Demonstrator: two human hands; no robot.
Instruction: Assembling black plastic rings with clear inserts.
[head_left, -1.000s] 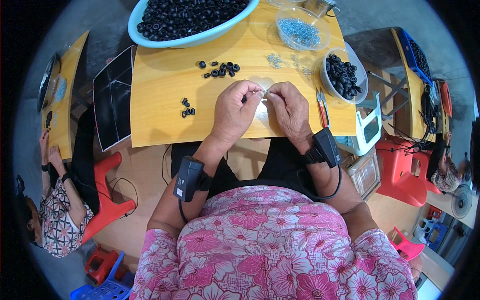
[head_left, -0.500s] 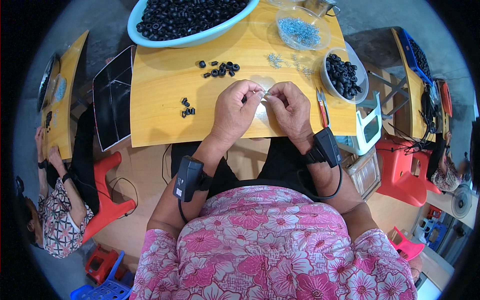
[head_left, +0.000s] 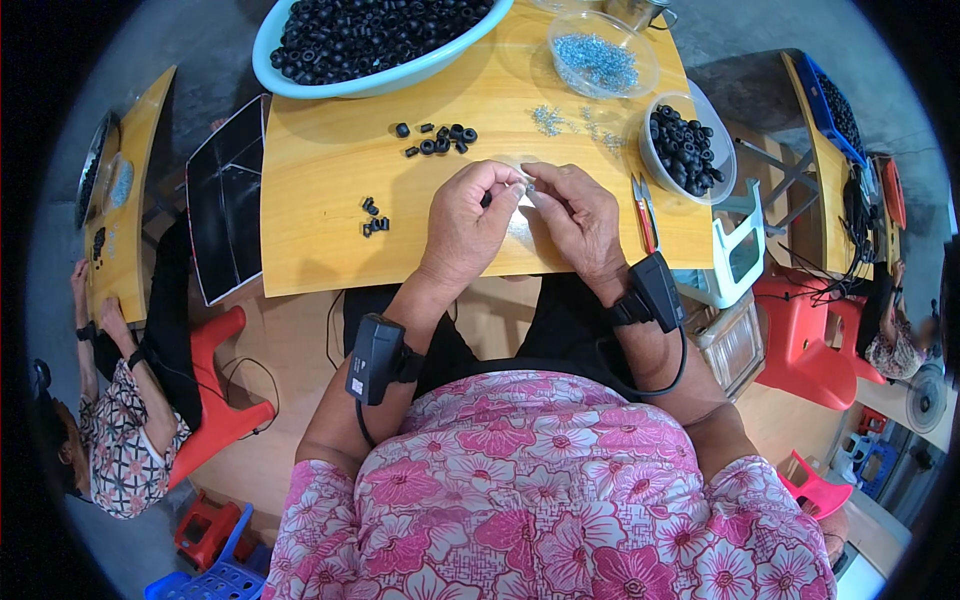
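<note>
Above the table's near half, my left hand [head_left: 468, 218] is closed, with a small black cylindrical part [head_left: 487, 198] showing between its curled fingers and palm. Its thumb and index fingertip meet those of my right hand [head_left: 578, 222] at a tiny light-coloured piece [head_left: 529, 188], too small to make out. My right hand's fingers are bent and pinched together there. Left of my hands lie a loose group of black parts [head_left: 442, 142] and a smaller group of black parts [head_left: 375, 220]. Scissors-like pliers [head_left: 645, 215] with red handles lie just right of my right hand.
On the wooden table [head_left: 330, 180] stand a light-blue basin [head_left: 400, 80] of black parts, a clear bowl [head_left: 598, 65] of small silvery pieces and a clear tub [head_left: 685, 150] of black parts. Loose silvery pieces [head_left: 548, 120] lie between. A person [head_left: 130, 420] works at a table on the left.
My right index finger has straightened and shifted slightly at the fingertips. Both hands stay in nearly the same place, and the things on the table have not moved.
</note>
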